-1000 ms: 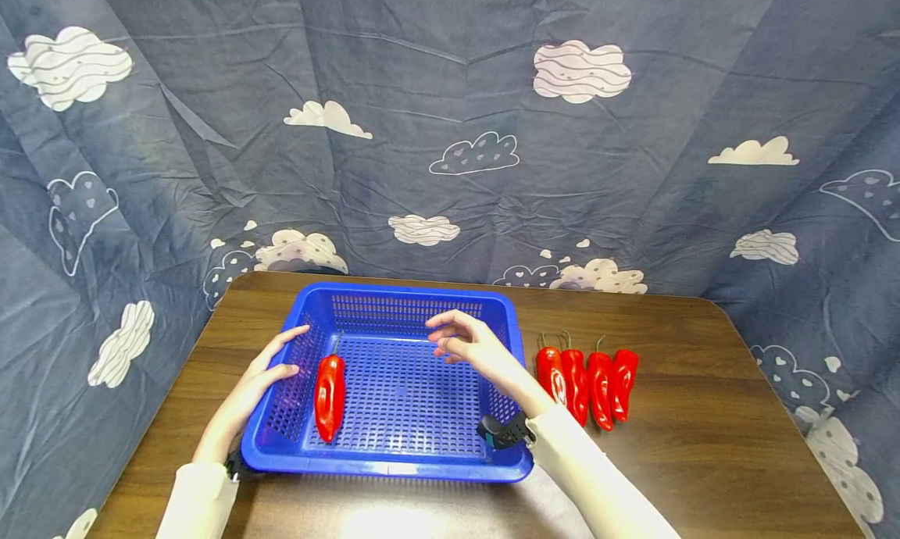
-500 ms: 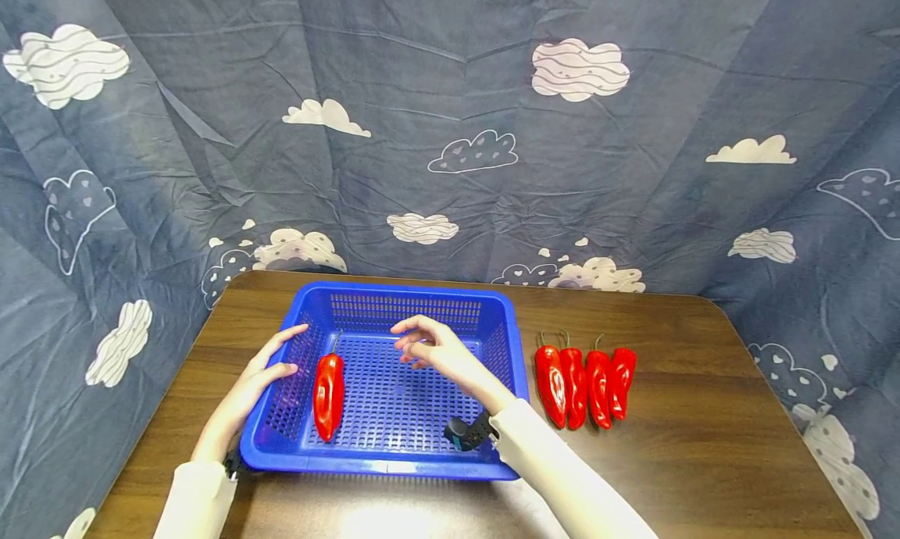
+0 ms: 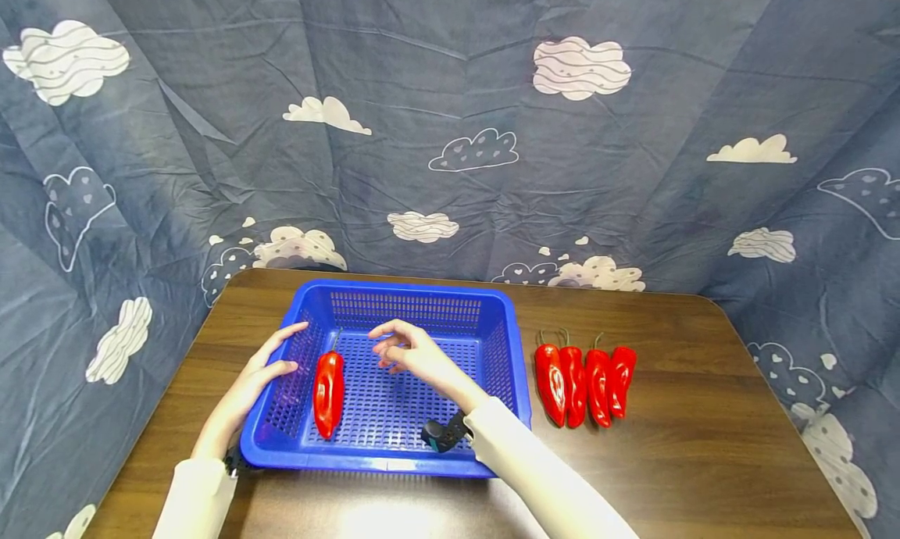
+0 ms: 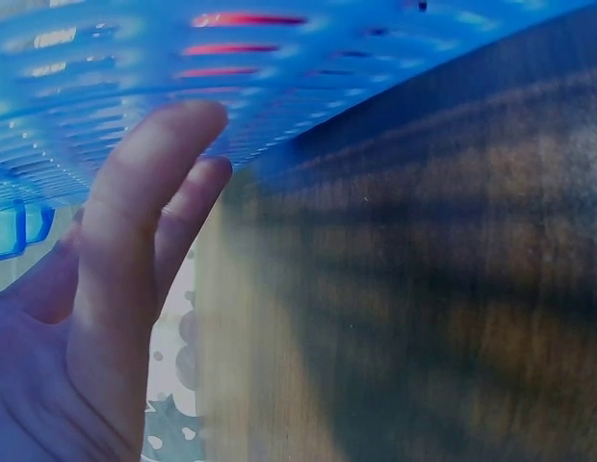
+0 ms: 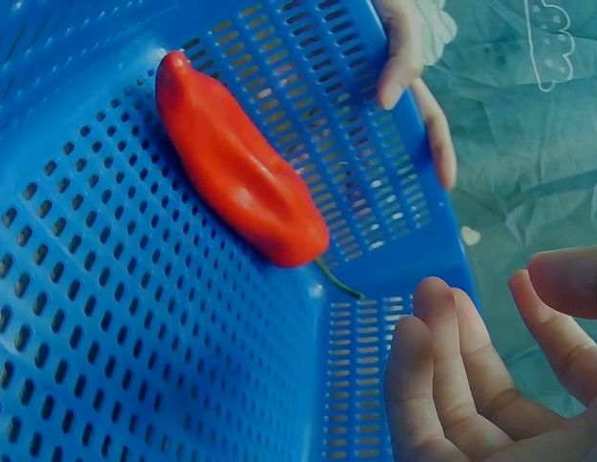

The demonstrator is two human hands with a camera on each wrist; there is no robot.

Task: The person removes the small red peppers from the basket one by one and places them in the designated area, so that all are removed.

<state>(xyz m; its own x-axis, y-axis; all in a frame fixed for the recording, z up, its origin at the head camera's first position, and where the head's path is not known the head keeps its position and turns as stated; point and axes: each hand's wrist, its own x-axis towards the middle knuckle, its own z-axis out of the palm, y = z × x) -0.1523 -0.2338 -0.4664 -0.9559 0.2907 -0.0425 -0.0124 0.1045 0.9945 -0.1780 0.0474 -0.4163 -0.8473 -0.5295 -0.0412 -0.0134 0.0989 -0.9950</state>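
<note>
A blue plastic basket (image 3: 383, 465) with slotted walls stands on the wooden table. Inside it, along the left wall, lies one red pepper (image 3: 328, 396) with a green stem pointing to the back. My left hand (image 3: 251, 390) grips the basket's left rim; its thumb and a finger show over the rim in the right wrist view, while other fingers lie against the outer wall in the left wrist view. My right hand (image 3: 416, 354) hovers over the basket, fingers loosely bent and holding nothing, to the right of the pepper and apart from it.
Several more red peppers (image 3: 573, 387) lie in a row on the table (image 3: 703, 414), right of the basket. Most of them show a stem at the back. A dark cloud-print cloth (image 3: 450, 133) hangs behind and beside the table.
My right hand has moved left across the basket toward the pepper inside. The left hand keeps its place on the rim, and the peppers lie as before.
</note>
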